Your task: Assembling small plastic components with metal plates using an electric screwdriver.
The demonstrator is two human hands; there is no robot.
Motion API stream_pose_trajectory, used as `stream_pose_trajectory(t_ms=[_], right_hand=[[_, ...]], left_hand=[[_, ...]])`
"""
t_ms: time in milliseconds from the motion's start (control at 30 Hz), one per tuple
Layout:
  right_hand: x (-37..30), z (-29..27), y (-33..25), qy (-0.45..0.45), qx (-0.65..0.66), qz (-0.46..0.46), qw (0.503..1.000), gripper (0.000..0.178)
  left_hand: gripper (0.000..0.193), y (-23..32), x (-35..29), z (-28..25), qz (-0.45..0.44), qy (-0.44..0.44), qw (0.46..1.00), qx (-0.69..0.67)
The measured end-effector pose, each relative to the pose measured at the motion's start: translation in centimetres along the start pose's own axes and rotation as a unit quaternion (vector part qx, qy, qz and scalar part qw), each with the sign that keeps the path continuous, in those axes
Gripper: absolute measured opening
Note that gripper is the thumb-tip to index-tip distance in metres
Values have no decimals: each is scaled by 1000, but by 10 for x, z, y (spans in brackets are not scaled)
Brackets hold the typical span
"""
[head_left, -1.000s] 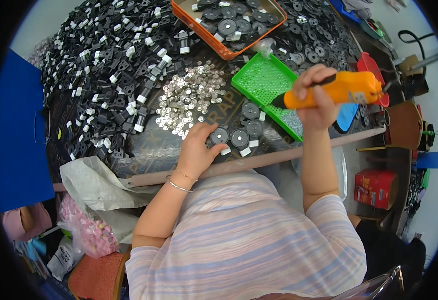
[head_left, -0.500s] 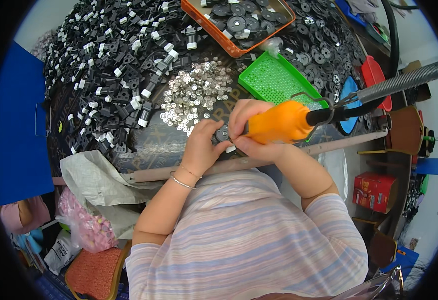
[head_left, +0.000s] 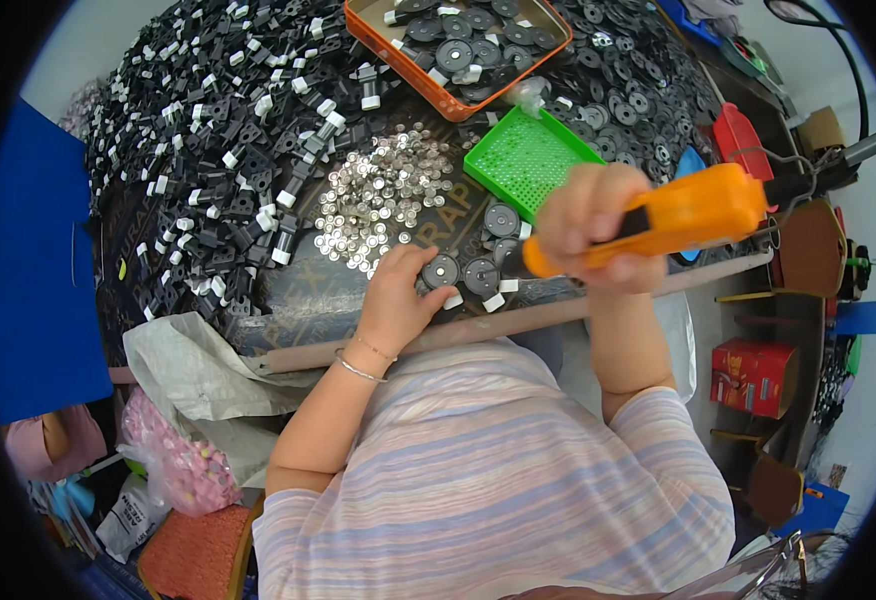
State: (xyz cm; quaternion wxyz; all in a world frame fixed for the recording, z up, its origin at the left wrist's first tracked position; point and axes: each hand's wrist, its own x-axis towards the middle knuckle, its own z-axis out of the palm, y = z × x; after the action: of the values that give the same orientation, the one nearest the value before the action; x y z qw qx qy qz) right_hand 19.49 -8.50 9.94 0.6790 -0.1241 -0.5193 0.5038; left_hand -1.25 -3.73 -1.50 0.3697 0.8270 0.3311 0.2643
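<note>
Since the earlier frame the orange power screwdriver (head_left: 683, 215) has been lifted off the parts by the right hand (head_left: 593, 228) and now hangs above the worktop (head_left: 358, 300), its nose at lower left, its body rising to the upper right toward a dark cable at the rim. Right hand is clamped round the tool's front end, fingers wrapped tight. Left hand (head_left: 400, 298) has stayed low at the near edge, fingers curled and pressed down beside a black round disc (head_left: 442, 270); whether the disc is actually pinched cannot be told.

A second black disc (head_left: 480, 275) lies just beside the first, and a third (head_left: 502, 219) sits a little farther back, near the green perforated tray (head_left: 526, 158). Small white blocks are seen touching the discs at the front. A scatter of small silver metal caps (head_left: 378, 195) is spread between the left hand and the heap of black brackets with white ends (head_left: 228, 150), which covers the left half of the surface. At the back an orange tray (head_left: 398, 50) holds more black discs and white blocks. Loose black discs are piled behind the green tray, toward the right.

A thin bracelet (head_left: 358, 368) is worn on the left wrist. A red box (head_left: 755, 375) sits lower right, well apart from the work.
</note>
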Motion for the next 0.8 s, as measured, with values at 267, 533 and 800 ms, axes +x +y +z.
stream_pose_trajectory(t_ms=[267,533,800], right_hand=[[-67,-49,-33,85,-166,70,980,41],[-92,-95,-89,347,-160,-67,922,66],[-154,-168,-132,476,-771,277,321,45]], left_hand=[[65,22,11,1,49,7,993,109],[52,41,36,22,123,-45,981,141],[43,61,47,47,118,-30,962,245]])
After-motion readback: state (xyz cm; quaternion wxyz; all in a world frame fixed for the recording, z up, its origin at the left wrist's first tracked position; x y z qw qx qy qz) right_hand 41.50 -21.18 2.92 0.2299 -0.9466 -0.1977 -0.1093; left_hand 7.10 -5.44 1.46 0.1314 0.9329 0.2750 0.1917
